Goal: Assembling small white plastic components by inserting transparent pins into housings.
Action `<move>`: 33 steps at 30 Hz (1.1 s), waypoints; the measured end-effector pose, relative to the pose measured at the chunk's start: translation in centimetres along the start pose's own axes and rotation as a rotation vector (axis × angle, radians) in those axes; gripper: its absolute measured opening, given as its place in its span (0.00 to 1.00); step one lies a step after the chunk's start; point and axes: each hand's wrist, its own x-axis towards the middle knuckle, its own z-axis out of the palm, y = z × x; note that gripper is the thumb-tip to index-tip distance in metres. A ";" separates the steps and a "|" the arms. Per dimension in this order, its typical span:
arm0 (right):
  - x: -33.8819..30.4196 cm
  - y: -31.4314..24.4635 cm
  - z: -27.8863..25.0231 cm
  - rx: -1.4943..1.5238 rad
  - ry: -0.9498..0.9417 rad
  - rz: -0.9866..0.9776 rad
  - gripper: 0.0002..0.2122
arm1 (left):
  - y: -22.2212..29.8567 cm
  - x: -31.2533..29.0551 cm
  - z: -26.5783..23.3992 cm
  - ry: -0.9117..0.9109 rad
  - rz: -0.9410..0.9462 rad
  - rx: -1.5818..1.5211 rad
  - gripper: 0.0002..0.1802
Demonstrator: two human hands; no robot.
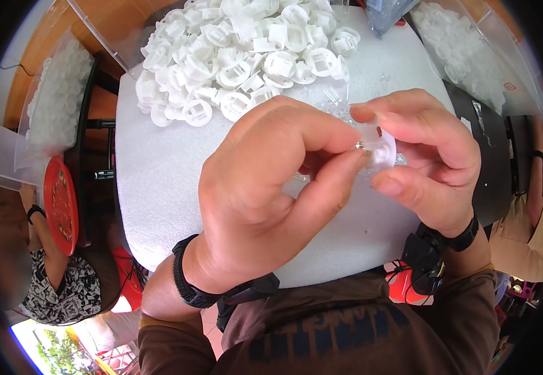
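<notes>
The round white part [385, 154] stands nearly edge-on between the hands: right of it, the right hand [441, 150] grips its rim; left of it, the left hand [268, 172] pinches a small shiny piece [359, 145]

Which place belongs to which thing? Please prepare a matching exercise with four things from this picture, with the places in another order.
Things:
1. Round white part
2. Heap of white parts
3. Red tray
4. Brown garment

Places:
A. near the left edge
B. along the lower edge
C. between left hand and right hand
D. on the far side of the white surface

Pairs: 1-C; 2-D; 3-A; 4-B
</notes>
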 end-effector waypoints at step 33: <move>0.2 -1.3 -0.5 -0.324 0.166 -0.067 0.28 | 1.0 0.5 0.8 0.006 -0.515 -0.255 0.08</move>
